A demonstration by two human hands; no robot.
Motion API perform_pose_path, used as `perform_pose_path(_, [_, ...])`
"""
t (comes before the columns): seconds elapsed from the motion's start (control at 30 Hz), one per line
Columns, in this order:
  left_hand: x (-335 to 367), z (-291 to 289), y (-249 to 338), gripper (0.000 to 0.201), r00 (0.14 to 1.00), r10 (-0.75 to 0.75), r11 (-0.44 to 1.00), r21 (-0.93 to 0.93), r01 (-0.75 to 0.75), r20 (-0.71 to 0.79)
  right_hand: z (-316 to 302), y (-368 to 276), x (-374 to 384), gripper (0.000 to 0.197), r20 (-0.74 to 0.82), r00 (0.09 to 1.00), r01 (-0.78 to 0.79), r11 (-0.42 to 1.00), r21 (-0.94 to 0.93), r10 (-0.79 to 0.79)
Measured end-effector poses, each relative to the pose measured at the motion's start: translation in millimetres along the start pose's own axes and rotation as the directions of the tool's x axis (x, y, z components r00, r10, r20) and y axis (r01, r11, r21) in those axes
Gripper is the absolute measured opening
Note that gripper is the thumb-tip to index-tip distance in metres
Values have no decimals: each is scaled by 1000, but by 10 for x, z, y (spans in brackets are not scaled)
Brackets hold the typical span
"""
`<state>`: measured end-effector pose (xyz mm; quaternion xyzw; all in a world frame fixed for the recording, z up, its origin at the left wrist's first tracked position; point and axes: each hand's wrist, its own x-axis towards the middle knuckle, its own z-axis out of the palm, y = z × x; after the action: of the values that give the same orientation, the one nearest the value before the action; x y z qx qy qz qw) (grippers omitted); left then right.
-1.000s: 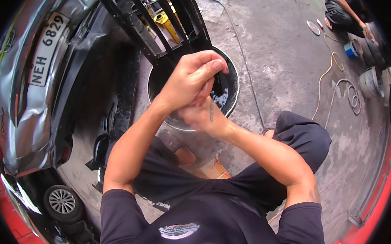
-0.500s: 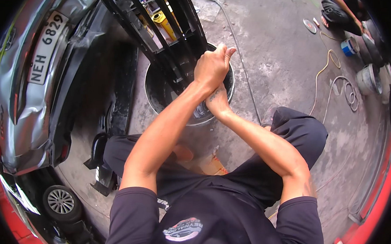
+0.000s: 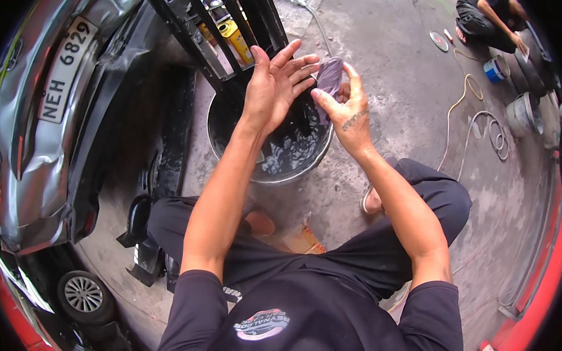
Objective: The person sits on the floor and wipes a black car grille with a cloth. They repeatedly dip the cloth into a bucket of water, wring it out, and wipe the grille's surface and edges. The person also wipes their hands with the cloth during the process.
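The left hand [image 3: 274,90] splayed empty; the right hand [image 3: 352,113] pinched crumpled purple cloth [image 3: 330,75], probably best held over the round black bucket [image 3: 275,179].

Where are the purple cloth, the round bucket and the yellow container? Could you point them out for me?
Purple cloth [image 3: 330,75], head view: the middle of its crumpled folds.
Round bucket [image 3: 221,126], head view: its inner wall, picture left.
Yellow container [image 3: 238,45], head view: the middle of its body.

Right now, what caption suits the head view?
Right hand holding a purple cloth, left hand open, near a bucket of liquid.
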<state>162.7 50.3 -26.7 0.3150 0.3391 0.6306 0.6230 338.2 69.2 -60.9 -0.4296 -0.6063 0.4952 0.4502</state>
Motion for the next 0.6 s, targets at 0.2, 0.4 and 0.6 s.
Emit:
perform_pose_path(0.2, [118,187,-131,103,999,-39,991,-131,42,24,322,-266,-220,51,23,951,310,945,-100,-309])
perform_pose_path(0.4, [256,61,-232,77,992,-116,984,-132,122,55,403,-294,-736,44,168,846,531,827,-184,-506])
perform_pose_path(0.6, [257,-30,-469,44,976,-94,986,-153,65,-194,293,-416,-417,39,185,845,535,797,-282,-502])
